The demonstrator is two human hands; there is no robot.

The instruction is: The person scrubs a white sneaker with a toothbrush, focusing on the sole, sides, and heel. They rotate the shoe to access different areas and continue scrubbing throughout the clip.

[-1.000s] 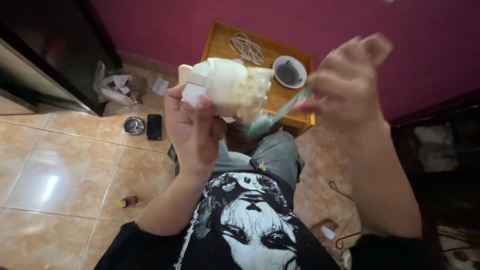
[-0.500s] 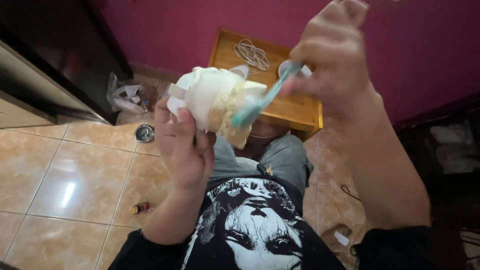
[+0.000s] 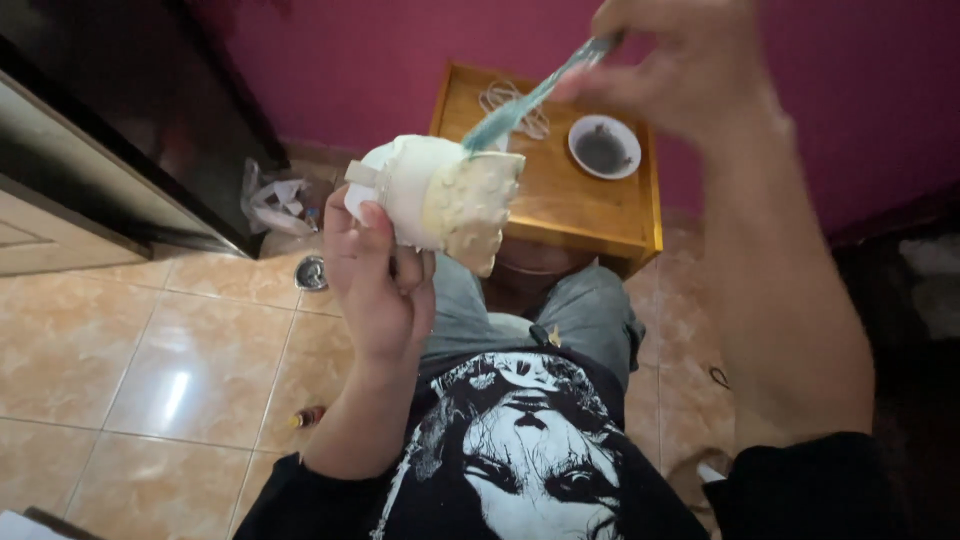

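My left hand (image 3: 378, 285) grips a white plaster cast (image 3: 435, 197) shaped like a set of teeth, held up in front of my chest with the bumpy tooth side facing right. My right hand (image 3: 680, 70) is raised at the top of the view and holds a thin translucent teal tool (image 3: 530, 95). The tool's lower tip touches the top of the cast. My black printed shirt and grey trousers fill the lower middle.
A small wooden table (image 3: 590, 210) stands by the magenta wall, carrying a white bowl (image 3: 604, 146) with dark contents and a coil of white cord (image 3: 508, 102). On the tiled floor lie a crumpled plastic bag (image 3: 270, 200), a round metal drain (image 3: 311, 272) and a small bottle (image 3: 306, 417). A dark cabinet stands at left.
My right hand has risen higher with the teal tool, whose tip now rests on the cast's top. The left hand and cast shifted slightly right and lower in view.
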